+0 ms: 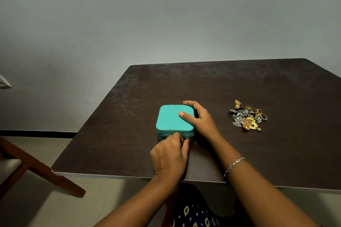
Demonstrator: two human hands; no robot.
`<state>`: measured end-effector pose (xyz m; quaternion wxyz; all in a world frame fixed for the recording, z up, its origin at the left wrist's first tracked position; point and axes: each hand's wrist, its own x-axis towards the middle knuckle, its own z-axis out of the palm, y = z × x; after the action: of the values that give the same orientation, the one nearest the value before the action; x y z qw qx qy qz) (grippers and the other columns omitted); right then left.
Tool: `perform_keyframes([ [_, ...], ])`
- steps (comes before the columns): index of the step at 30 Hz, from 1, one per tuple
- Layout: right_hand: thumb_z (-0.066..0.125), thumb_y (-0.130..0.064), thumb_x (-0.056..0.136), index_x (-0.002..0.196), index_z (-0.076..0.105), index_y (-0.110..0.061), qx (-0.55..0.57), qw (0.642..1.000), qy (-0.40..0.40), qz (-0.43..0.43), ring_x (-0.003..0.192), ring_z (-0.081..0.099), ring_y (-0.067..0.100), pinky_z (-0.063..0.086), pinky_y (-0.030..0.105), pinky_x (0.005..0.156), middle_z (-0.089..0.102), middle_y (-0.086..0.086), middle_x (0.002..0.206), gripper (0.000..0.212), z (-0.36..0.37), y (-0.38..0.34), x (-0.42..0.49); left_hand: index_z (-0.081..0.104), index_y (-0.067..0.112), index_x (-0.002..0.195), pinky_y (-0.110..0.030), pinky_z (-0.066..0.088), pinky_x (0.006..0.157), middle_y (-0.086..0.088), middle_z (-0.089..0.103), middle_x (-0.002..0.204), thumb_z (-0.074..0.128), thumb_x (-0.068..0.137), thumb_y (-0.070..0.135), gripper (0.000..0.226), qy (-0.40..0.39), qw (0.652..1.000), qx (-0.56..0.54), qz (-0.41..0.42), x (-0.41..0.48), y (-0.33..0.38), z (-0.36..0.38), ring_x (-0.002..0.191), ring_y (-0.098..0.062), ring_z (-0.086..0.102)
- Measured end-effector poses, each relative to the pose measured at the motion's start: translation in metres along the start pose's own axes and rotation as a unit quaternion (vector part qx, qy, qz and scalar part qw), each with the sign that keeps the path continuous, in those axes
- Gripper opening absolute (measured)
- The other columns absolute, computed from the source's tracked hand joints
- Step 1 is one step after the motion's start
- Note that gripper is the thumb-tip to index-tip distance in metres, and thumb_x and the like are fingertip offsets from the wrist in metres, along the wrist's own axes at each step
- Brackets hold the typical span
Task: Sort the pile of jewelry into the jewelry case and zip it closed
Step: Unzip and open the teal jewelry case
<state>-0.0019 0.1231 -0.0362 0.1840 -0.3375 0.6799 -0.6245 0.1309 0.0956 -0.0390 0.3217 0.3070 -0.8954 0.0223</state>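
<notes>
Now | left grip (169, 153) pinches zipper pull (186, 137) | right grip (200, 120) clasps case (170, 120)

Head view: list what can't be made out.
All in the head view:
Case inside: hidden by its shut lid.
Zip pull: mostly covered by left hand.
Pile: pieces too small, tangled to count.
Table: right side cut by frame edge.

grey wall (129, 14), dark table (239, 83), wooden chair (36, 167)
</notes>
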Motion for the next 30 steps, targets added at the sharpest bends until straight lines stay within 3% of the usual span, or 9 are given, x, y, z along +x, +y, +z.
perform_keyframes([
  [8,0.067,-0.040,0.071,0.110,0.057,-0.030,-0.009,1.000,-0.001,-0.004,0.098,0.060,0.017,0.054,0.036,0.081,0.061,-0.002,0.109,0.042,-0.002,0.002,0.001,0.052,0.024,0.058,-0.019,0.014,0.037,0.006,0.057,0.050,0.082,0.061,0.032,0.031,-0.037,0.998,-0.054,-0.020,-0.004,-0.003,-0.009,0.039,-0.013,0.054],
  [11,0.069,-0.034,0.076,0.112,0.057,-0.028,-0.007,1.000,-0.006,-0.004,0.099,0.060,0.017,0.054,0.036,0.081,0.060,0.000,0.111,0.038,-0.003,0.002,0.001,0.058,0.020,0.074,-0.025,0.027,0.049,0.003,0.065,0.071,0.064,0.082,0.034,0.017,-0.056,0.992,-0.097,-0.053,-0.005,-0.006,-0.016,0.063,-0.021,0.063],
  [16,0.067,-0.044,0.067,0.109,0.058,-0.032,-0.009,1.000,0.000,-0.006,0.099,0.060,0.016,0.053,0.039,0.085,0.063,-0.002,0.110,0.044,-0.002,0.004,0.002,0.054,0.024,0.089,-0.029,0.039,0.064,0.005,0.064,0.093,0.045,0.091,0.042,0.020,-0.101,0.989,-0.075,-0.079,0.000,-0.022,-0.028,0.087,-0.016,0.061],
  [24,0.067,-0.043,0.070,0.112,0.057,-0.032,-0.014,1.000,-0.016,-0.002,0.102,0.059,0.015,0.052,0.040,0.087,0.061,-0.003,0.112,0.045,-0.003,0.003,0.003,0.055,0.024,0.084,-0.029,0.045,0.064,0.007,0.062,0.081,0.050,0.090,0.041,0.018,-0.125,0.981,-0.076,-0.127,0.004,-0.054,-0.036,0.079,-0.014,0.060],
  [30,0.067,-0.039,0.071,0.108,0.058,-0.034,0.000,1.000,-0.017,0.004,0.102,0.059,0.017,0.052,0.040,0.086,0.061,-0.002,0.111,0.038,-0.003,0.003,0.002,0.053,0.026,0.087,-0.029,0.046,0.064,0.008,0.062,0.085,0.045,0.091,0.042,0.018,-0.128,0.984,-0.038,-0.118,0.008,-0.063,-0.037,0.078,-0.012,0.059],
])
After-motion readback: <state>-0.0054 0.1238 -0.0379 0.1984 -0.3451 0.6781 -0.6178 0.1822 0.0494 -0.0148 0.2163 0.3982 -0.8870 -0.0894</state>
